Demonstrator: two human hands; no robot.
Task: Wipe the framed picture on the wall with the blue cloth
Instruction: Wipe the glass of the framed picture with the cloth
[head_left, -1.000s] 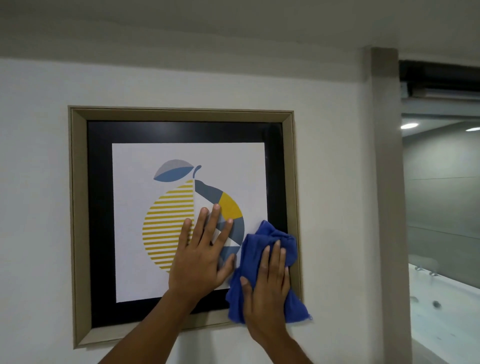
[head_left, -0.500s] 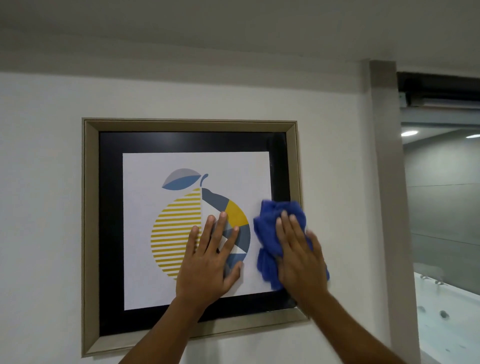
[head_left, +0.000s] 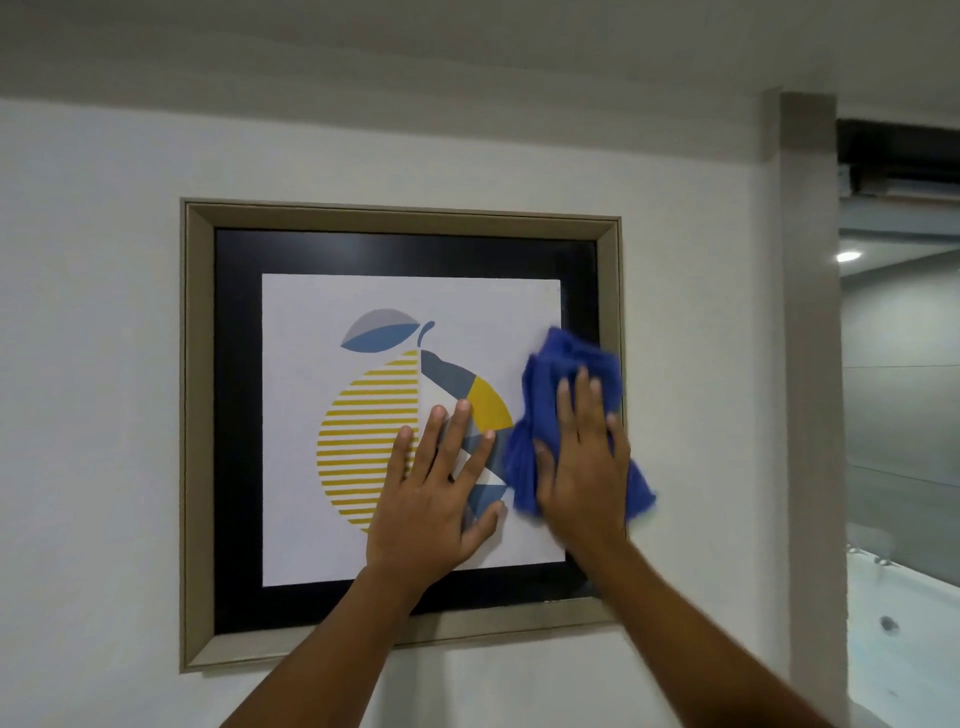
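Observation:
The framed picture (head_left: 197, 415) hangs on a white wall: a beige frame, a black mat and a white print of a yellow-and-blue fruit. My left hand (head_left: 436, 499) lies flat on the glass over the fruit's lower right, fingers spread, holding nothing. The blue cloth (head_left: 561, 364) is bunched against the right side of the picture, overlapping the print's edge, the mat and the frame. My right hand (head_left: 584, 467) presses flat on the cloth, its fingers pointing up.
A grey pillar (head_left: 810, 364) stands right of the picture. Beyond it is an opening to a tiled room with a white bathtub (head_left: 904, 623) low down. Plain white wall surrounds the frame.
My right hand has slid the cloth up the right side of the picture, from the lower right corner to mid-height. The left hand stays pressed on the glass.

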